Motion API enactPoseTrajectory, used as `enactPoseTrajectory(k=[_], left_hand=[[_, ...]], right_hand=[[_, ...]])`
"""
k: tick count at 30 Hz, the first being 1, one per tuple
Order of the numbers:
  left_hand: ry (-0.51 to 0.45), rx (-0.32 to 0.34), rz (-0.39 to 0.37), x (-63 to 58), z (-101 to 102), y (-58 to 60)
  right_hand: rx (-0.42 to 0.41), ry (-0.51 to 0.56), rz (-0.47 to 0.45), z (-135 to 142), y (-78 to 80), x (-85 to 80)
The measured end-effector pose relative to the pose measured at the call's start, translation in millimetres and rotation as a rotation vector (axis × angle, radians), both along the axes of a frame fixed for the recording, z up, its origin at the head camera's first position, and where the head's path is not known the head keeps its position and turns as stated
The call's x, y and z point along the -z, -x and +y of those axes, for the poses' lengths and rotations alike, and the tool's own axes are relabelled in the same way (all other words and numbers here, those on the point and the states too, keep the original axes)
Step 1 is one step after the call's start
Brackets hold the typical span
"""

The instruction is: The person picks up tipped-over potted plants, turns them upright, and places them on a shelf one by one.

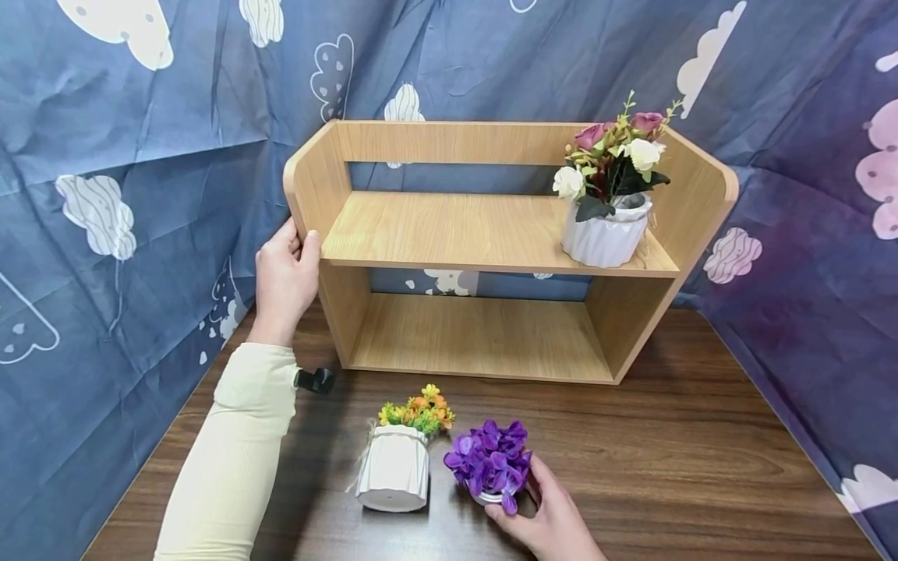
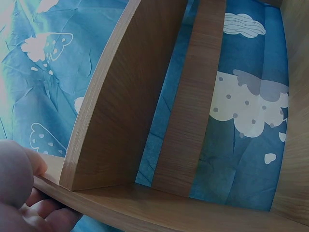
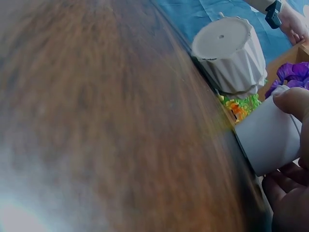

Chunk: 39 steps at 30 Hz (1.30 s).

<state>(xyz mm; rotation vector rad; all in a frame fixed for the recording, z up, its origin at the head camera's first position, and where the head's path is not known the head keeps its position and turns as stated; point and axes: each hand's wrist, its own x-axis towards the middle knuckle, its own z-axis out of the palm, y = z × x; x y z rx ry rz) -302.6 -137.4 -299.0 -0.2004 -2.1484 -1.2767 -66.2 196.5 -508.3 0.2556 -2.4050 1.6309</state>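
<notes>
My left hand point(image 1: 286, 276) grips the left side panel of a two-tier wooden shelf point(image 1: 449, 234); in the left wrist view its thumb and fingers lie on either side of the panel point(image 2: 120, 212). At the table's near part, my right hand point(image 1: 554, 514) holds a small potted plant with purple flowers point(image 1: 491, 458). The right wrist view shows the thumb and fingers round its white pot point(image 3: 270, 133). Just left of it, a white ribbed pot point(image 1: 395, 467) with orange and yellow flowers lies tipped over on the table, base toward me.
On the upper shelf's right end stands a white pot with roses point(image 1: 606, 230). The shelf rests on a dark wooden table point(image 1: 701, 436). Blue cloud-print cloth point(image 1: 175, 179) hangs behind and at both sides. A black wrist camera mount point(image 1: 316, 380) juts from the left wrist.
</notes>
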Motion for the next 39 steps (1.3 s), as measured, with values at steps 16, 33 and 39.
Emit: enactPoseTrajectory(k=[16,33,39], left_hand=[[0.009,-0.006,0.007,-0.3,-1,0.5],[0.009,0.0,-0.004,0.2,0,1.5],[0.009,-0.005,-0.009,-0.1,0,1.6]], right_hand=[[0.016,0.067,-0.056,-4,2.4,-0.9],[-0.003,-0.061,0.009,4,17.3,-34.2],[0.016,-0.182,0.039,4,29.0,-54.8]])
